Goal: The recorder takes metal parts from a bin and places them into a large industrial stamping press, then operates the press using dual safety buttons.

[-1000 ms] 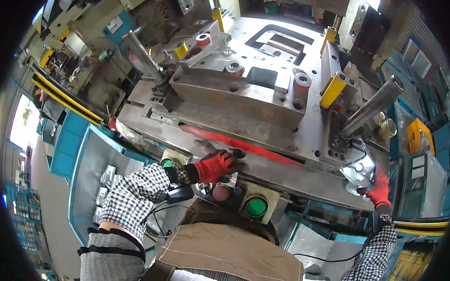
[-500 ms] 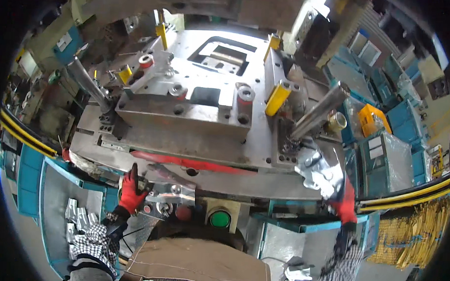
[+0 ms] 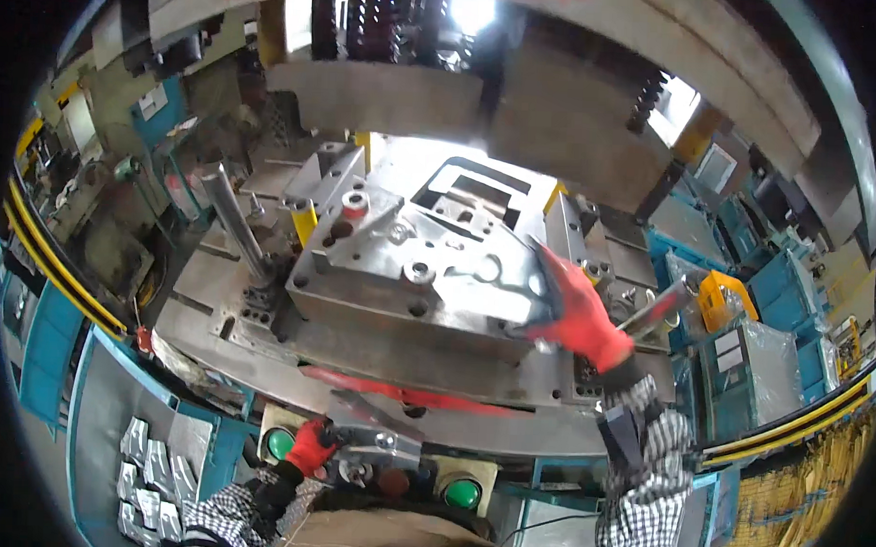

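My right hand (image 3: 586, 322), in a red and black glove, is over the right side of the press die (image 3: 360, 309). It holds the right edge of a shiny stamped sheet-metal part (image 3: 486, 285), thumb and fingers set wide along the edge. The part lies over the die's top beside a round pin (image 3: 419, 272). Lower down, my left hand (image 3: 311, 448), gloved alike, has its fingers curled at the left end of a second stamped metal part (image 3: 379, 443), just above the control box. Its fingertips are partly hidden.
Green push buttons (image 3: 462, 493) and a red button (image 3: 392, 481) sit near my body. A red bar (image 3: 414, 393) runs along the die's front. Upright guide posts (image 3: 237, 223) flank the die, with the press ram above. Several metal pieces (image 3: 151, 485) lie in the left bin.
My right hand has carried the shiny part from the right side inward onto the die. My left hand has gone from outstretched fingers to curled ones at the second part. The view has shifted.
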`<state>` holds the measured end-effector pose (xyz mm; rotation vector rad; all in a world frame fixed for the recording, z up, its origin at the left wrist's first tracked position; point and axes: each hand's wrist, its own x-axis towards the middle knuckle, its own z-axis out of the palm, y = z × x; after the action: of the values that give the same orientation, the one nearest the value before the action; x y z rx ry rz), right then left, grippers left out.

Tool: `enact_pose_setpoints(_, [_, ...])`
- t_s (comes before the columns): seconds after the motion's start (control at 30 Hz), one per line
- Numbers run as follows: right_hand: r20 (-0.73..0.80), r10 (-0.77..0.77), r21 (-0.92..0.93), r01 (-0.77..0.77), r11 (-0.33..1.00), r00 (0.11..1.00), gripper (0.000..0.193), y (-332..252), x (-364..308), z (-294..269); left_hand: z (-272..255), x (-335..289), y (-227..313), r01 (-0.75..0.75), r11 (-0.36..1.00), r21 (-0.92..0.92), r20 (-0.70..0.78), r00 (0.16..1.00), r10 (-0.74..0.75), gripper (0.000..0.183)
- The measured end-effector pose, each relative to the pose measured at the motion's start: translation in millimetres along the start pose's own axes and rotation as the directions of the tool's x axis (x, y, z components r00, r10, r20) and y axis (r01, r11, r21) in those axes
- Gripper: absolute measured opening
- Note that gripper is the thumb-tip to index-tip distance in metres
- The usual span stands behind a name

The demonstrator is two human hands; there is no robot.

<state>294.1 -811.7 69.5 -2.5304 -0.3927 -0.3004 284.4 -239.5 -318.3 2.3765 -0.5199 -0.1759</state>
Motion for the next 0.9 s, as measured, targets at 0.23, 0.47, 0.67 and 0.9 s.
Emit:
enact_pose_setpoints(0.23, [0.38,0.023,0.06,-0.05,0.997,0.924,0.105,95,175,35,3,24,-1,-0.039,0.997,-0.069,0.116,0.992,0.047,0.088])
enact_pose_setpoints(0.47, [-0.019,0.164,-0.195,-0.165,0.967,0.986,0.049,15,190,105,-22,1,25,0.13,0.973,-0.188,0.111,0.988,-0.111,0.077])
enact_pose_setpoints(0.67, [-0.467,-0.06,0.274,0.208,0.939,0.882,0.043,-36,25,76,-14,26,8,-0.047,0.948,-0.313,0.229,0.966,0.124,0.071])
enact_pose_setpoints(0.9, [-0.48,0.704,0.496,-0.499,0.71,0.524,0.042,124,-402,77,-53,14,43,-0.09,0.977,-0.192,0.147,0.982,0.119,0.058])
